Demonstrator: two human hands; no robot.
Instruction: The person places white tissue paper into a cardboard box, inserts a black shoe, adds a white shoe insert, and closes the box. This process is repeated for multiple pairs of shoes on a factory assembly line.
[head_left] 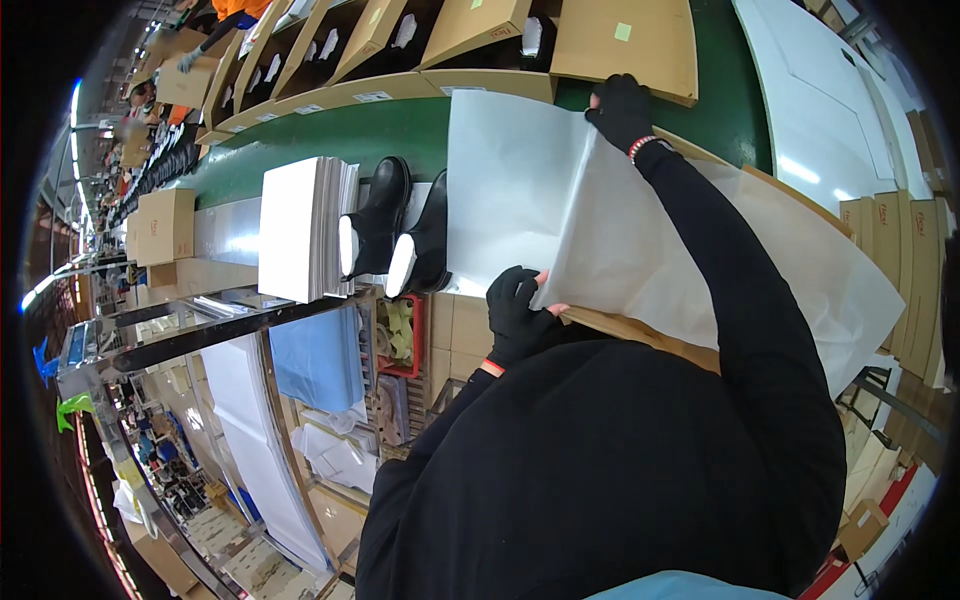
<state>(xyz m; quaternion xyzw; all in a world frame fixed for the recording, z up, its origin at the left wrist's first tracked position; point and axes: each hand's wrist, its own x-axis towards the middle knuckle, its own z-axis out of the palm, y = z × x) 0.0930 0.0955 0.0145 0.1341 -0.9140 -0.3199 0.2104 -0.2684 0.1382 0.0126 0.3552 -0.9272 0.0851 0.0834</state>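
The left hand (pixel 518 312) pinches the paper's (pixel 515 180) near edge, the right hand (pixel 622 112) its far edge, seemingly keeping it spread over the box (pixel 640 332).

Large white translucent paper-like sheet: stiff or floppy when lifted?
The large white translucent paper-like sheet is probably floppy, creased between left hand and right hand. Its translucency suggests lightness; its smooth sheen may make it slippery.

Left hand (pixel 515 312) gloved black, red band (pixel 492 367) at wrist. Right hand (pixel 622 112) likewise black; bracelet (pixel 641 146) red-and-white. Between hands: milky white paper (pixel 570 215). Left of left hand: black boots (pixel 383 215). Beyond right: tan box lid (pixel 655 60), yellow-green sticker (pixel 623 32).
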